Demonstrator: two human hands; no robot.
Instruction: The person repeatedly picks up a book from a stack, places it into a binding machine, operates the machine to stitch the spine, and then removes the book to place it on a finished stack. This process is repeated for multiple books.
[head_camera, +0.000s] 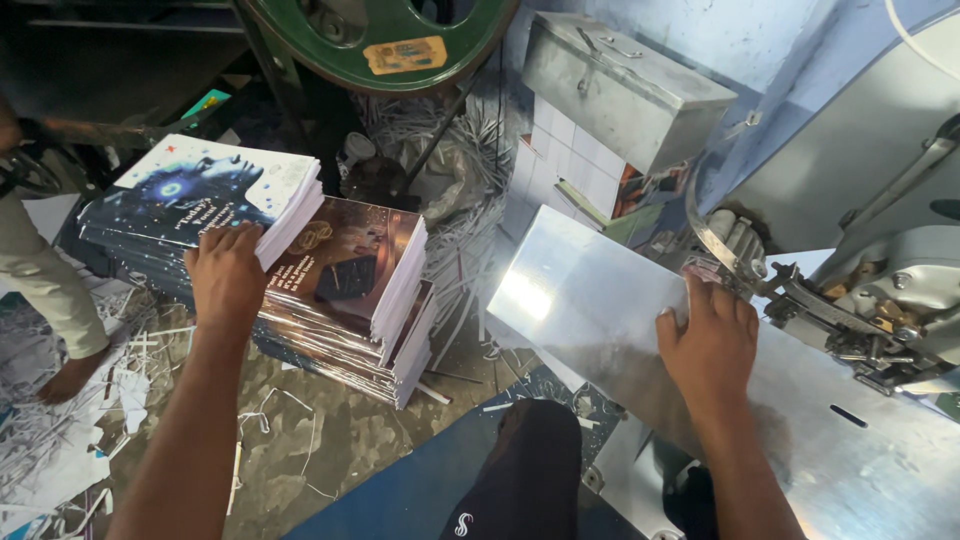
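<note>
Fingers (222, 243) of the left hand (228, 275) curl loosely over the edge of a blue-covered booklet stack (200, 195), arm stretched forward. Right hand (708, 340) lies flat, fingers together, on the machine's steel tabletop (590, 300), beside a brown-covered stack (350, 275).

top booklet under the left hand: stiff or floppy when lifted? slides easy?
Likely floppy: the top booklet under the left hand looks thin, with a soft cover, so it should sag if lifted by one edge. The cover looks glossy, so it would probably slide easily. The booklet stack sits staggered, so a sideways push may shift neighbours.
</note>
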